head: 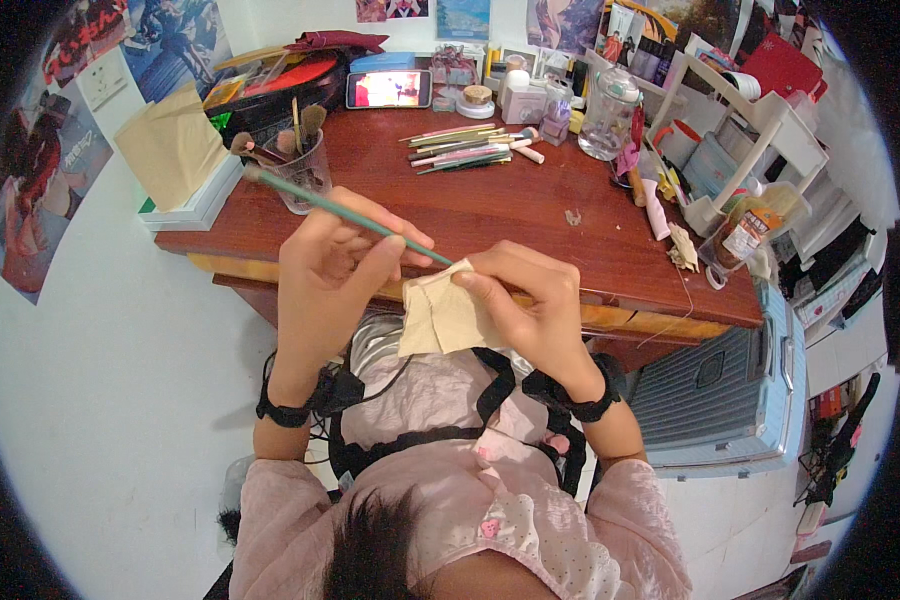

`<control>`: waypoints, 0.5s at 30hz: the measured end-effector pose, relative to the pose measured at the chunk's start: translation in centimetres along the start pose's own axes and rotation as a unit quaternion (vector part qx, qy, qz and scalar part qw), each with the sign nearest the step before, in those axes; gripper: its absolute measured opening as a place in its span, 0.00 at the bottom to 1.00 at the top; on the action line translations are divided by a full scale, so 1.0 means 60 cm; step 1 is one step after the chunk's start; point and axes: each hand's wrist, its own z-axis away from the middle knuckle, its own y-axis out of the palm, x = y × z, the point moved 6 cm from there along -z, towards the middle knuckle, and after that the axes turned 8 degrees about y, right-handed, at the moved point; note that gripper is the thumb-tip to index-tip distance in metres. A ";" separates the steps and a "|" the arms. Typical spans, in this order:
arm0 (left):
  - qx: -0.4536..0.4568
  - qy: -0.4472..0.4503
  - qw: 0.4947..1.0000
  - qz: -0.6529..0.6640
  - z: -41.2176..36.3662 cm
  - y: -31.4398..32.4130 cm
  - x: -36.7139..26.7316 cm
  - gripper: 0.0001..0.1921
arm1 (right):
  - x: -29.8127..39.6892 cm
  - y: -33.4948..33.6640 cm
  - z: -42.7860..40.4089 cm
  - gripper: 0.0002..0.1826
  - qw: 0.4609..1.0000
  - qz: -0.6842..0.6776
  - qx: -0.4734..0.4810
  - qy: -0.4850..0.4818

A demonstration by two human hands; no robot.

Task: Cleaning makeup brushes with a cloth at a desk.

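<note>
A slim green-handled makeup brush (345, 213) slants between my hands, its small bristle end up at the left. My left hand (345, 255) pinches the handle between thumb and fingers. The handle's lower right end meets a beige paper tissue (450, 311), which my right hand (532, 292) grips between thumb and forefinger; the very tip is hidden there. Behind my left hand, a clear plastic cup (300, 169) holds several fluffy makeup brushes. Farther back on the wooden desk (495, 202), a pile of slim makeup brushes (465, 146) lies flat.
A phone with a lit screen (388, 89) leans at the back. Cosmetics and a clear lidded jug (607, 120) stand at the back right. A white shelf rack (765, 112), a crumpled tissue (683, 247) and a pouch (746, 229) are at the right. Beige tissues (171, 150) rest on a box at left.
</note>
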 end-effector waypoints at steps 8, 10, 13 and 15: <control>0.017 0.064 0.996 -0.058 0.009 0.012 -0.015 0.05 | -0.018 -0.006 -0.002 0.04 0.998 -0.021 -0.012 0.060; 0.014 0.054 0.996 -0.072 0.012 0.010 -0.014 0.06 | -0.006 -0.004 0.000 0.04 1.000 0.001 -0.011 -0.007; -0.017 0.030 0.996 -0.079 0.013 0.008 -0.016 0.06 | 0.008 0.005 0.005 0.05 0.996 0.029 0.031 -0.073; -0.012 0.018 0.997 -0.079 0.008 0.006 -0.015 0.05 | 0.015 0.009 0.009 0.07 0.992 0.038 0.048 -0.108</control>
